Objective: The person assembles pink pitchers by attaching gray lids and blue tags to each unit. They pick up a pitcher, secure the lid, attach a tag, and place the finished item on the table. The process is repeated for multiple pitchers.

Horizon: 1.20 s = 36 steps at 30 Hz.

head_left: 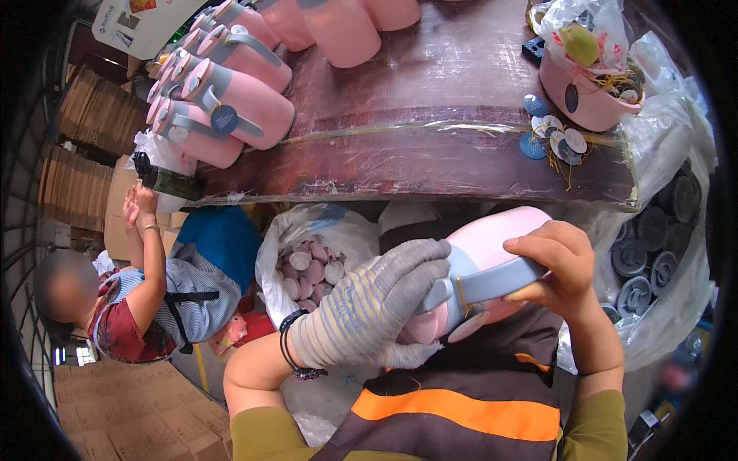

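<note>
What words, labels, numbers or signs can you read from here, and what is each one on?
White box, upper left: dark print; wording not copied here.
Blue round tag on a pink jug: fine print, too small to read.
Gloved left hand: faint print, too blurred.
Brown cartons, lower left: print too small.
Held jug: no readable text.

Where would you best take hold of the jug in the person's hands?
Probably by the grey handle, from the right: it is long and stands out from the jug. The jug is tilted, its top toward the left by the gloved left hand, while the right hand is at the handle's other end.
</note>
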### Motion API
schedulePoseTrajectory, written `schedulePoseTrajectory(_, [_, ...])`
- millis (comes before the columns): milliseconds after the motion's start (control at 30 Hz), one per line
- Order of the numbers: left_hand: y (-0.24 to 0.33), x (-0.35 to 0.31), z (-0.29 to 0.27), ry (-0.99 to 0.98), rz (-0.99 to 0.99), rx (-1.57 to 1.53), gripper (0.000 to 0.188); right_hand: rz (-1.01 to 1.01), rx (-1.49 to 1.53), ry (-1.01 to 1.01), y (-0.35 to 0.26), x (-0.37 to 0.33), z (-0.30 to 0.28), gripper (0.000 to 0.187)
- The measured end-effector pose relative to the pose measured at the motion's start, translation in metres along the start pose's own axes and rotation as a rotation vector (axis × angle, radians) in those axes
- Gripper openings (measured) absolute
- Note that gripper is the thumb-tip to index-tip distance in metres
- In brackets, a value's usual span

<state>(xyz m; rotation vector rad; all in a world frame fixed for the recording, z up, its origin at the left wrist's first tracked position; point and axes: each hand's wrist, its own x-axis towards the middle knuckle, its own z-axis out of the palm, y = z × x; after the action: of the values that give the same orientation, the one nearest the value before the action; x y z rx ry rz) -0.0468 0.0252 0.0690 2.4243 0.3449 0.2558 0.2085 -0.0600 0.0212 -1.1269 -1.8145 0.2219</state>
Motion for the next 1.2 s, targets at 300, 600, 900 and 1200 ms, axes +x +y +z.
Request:
schedulePoseTrajectory(300, [0.0,-0.016,-0.033,0.276,0.101,0.309,0.056,0.158,0.09,0.02,0.003,0.015,0.029,0.039])
schedulePoseTrajectory(600, [-0.076,-0.019,-0.006,0.488,-0.166,0.416,0.022,0.324,0.604,0.15,0.013,0.15,0.179,0.026])
schedulePoseTrajectory(900, [-0.23,0.012,0.003,0.629,-0.703,0.475,0.053,0.114,0.035,0.103,0.078,0.199,0.181,0.02])
schedulePoseTrajectory(1200, [-0.249,0.018,-0.002,0.963,-0.874,0.335,0.076,0.202,-0.633,-0.121,0.16,0.385,0.164,0.054])
